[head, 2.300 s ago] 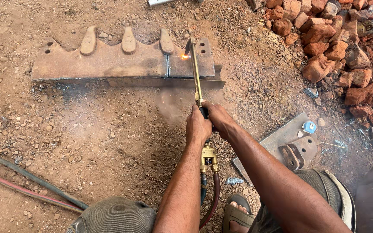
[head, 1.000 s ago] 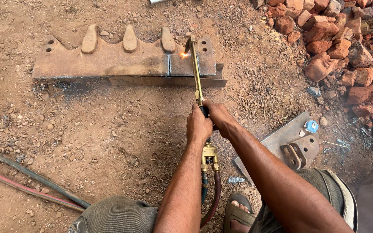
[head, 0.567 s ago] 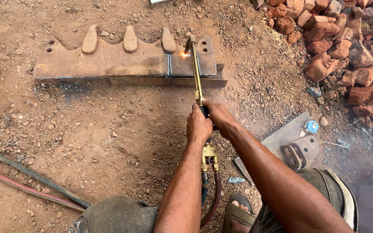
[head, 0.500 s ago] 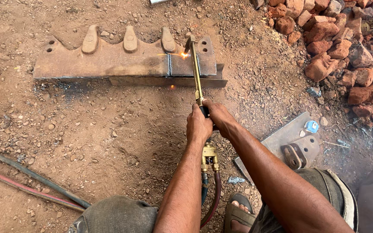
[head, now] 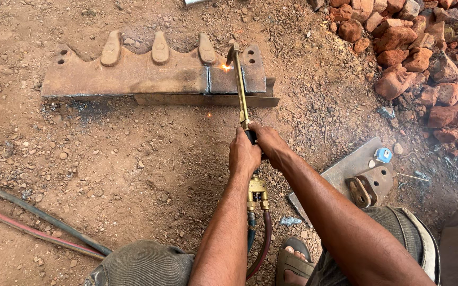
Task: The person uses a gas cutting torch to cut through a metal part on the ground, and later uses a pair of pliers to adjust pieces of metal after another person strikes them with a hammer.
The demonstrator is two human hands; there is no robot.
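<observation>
— Torch (head: 239,85), where is it?

— Near the middle of the view, a long brass cutting torch reaching away from the person across the dirt ground (head: 133,169). Its bent tip sits over the rusty steel plate (head: 149,74), and a small bright flame with sparks shows just left of the tip.

— Start from the left, then.

— At the lower left two hoses (head: 33,225), one dark and one red, run side by side over the dirt. Above them lies the plate, long and flat, with three rounded teeth on its far edge and bolt holes at each end. A thin cut line crosses it near the right end, just left of the flame.

— And the hands?

— The left hand (head: 244,157) is wrapped tight around the torch handle, just above the brass valve block (head: 257,193). The right hand (head: 269,144) is closed on the same handle, right beside the left and touching it. Two hoses drop from the valve block toward the person's knees.

— Further right?

— A grey metal plate with a bracket (head: 361,177) lies on the ground near the right forearm. Beyond it, at the upper right, a pile of broken red bricks (head: 414,63).
</observation>
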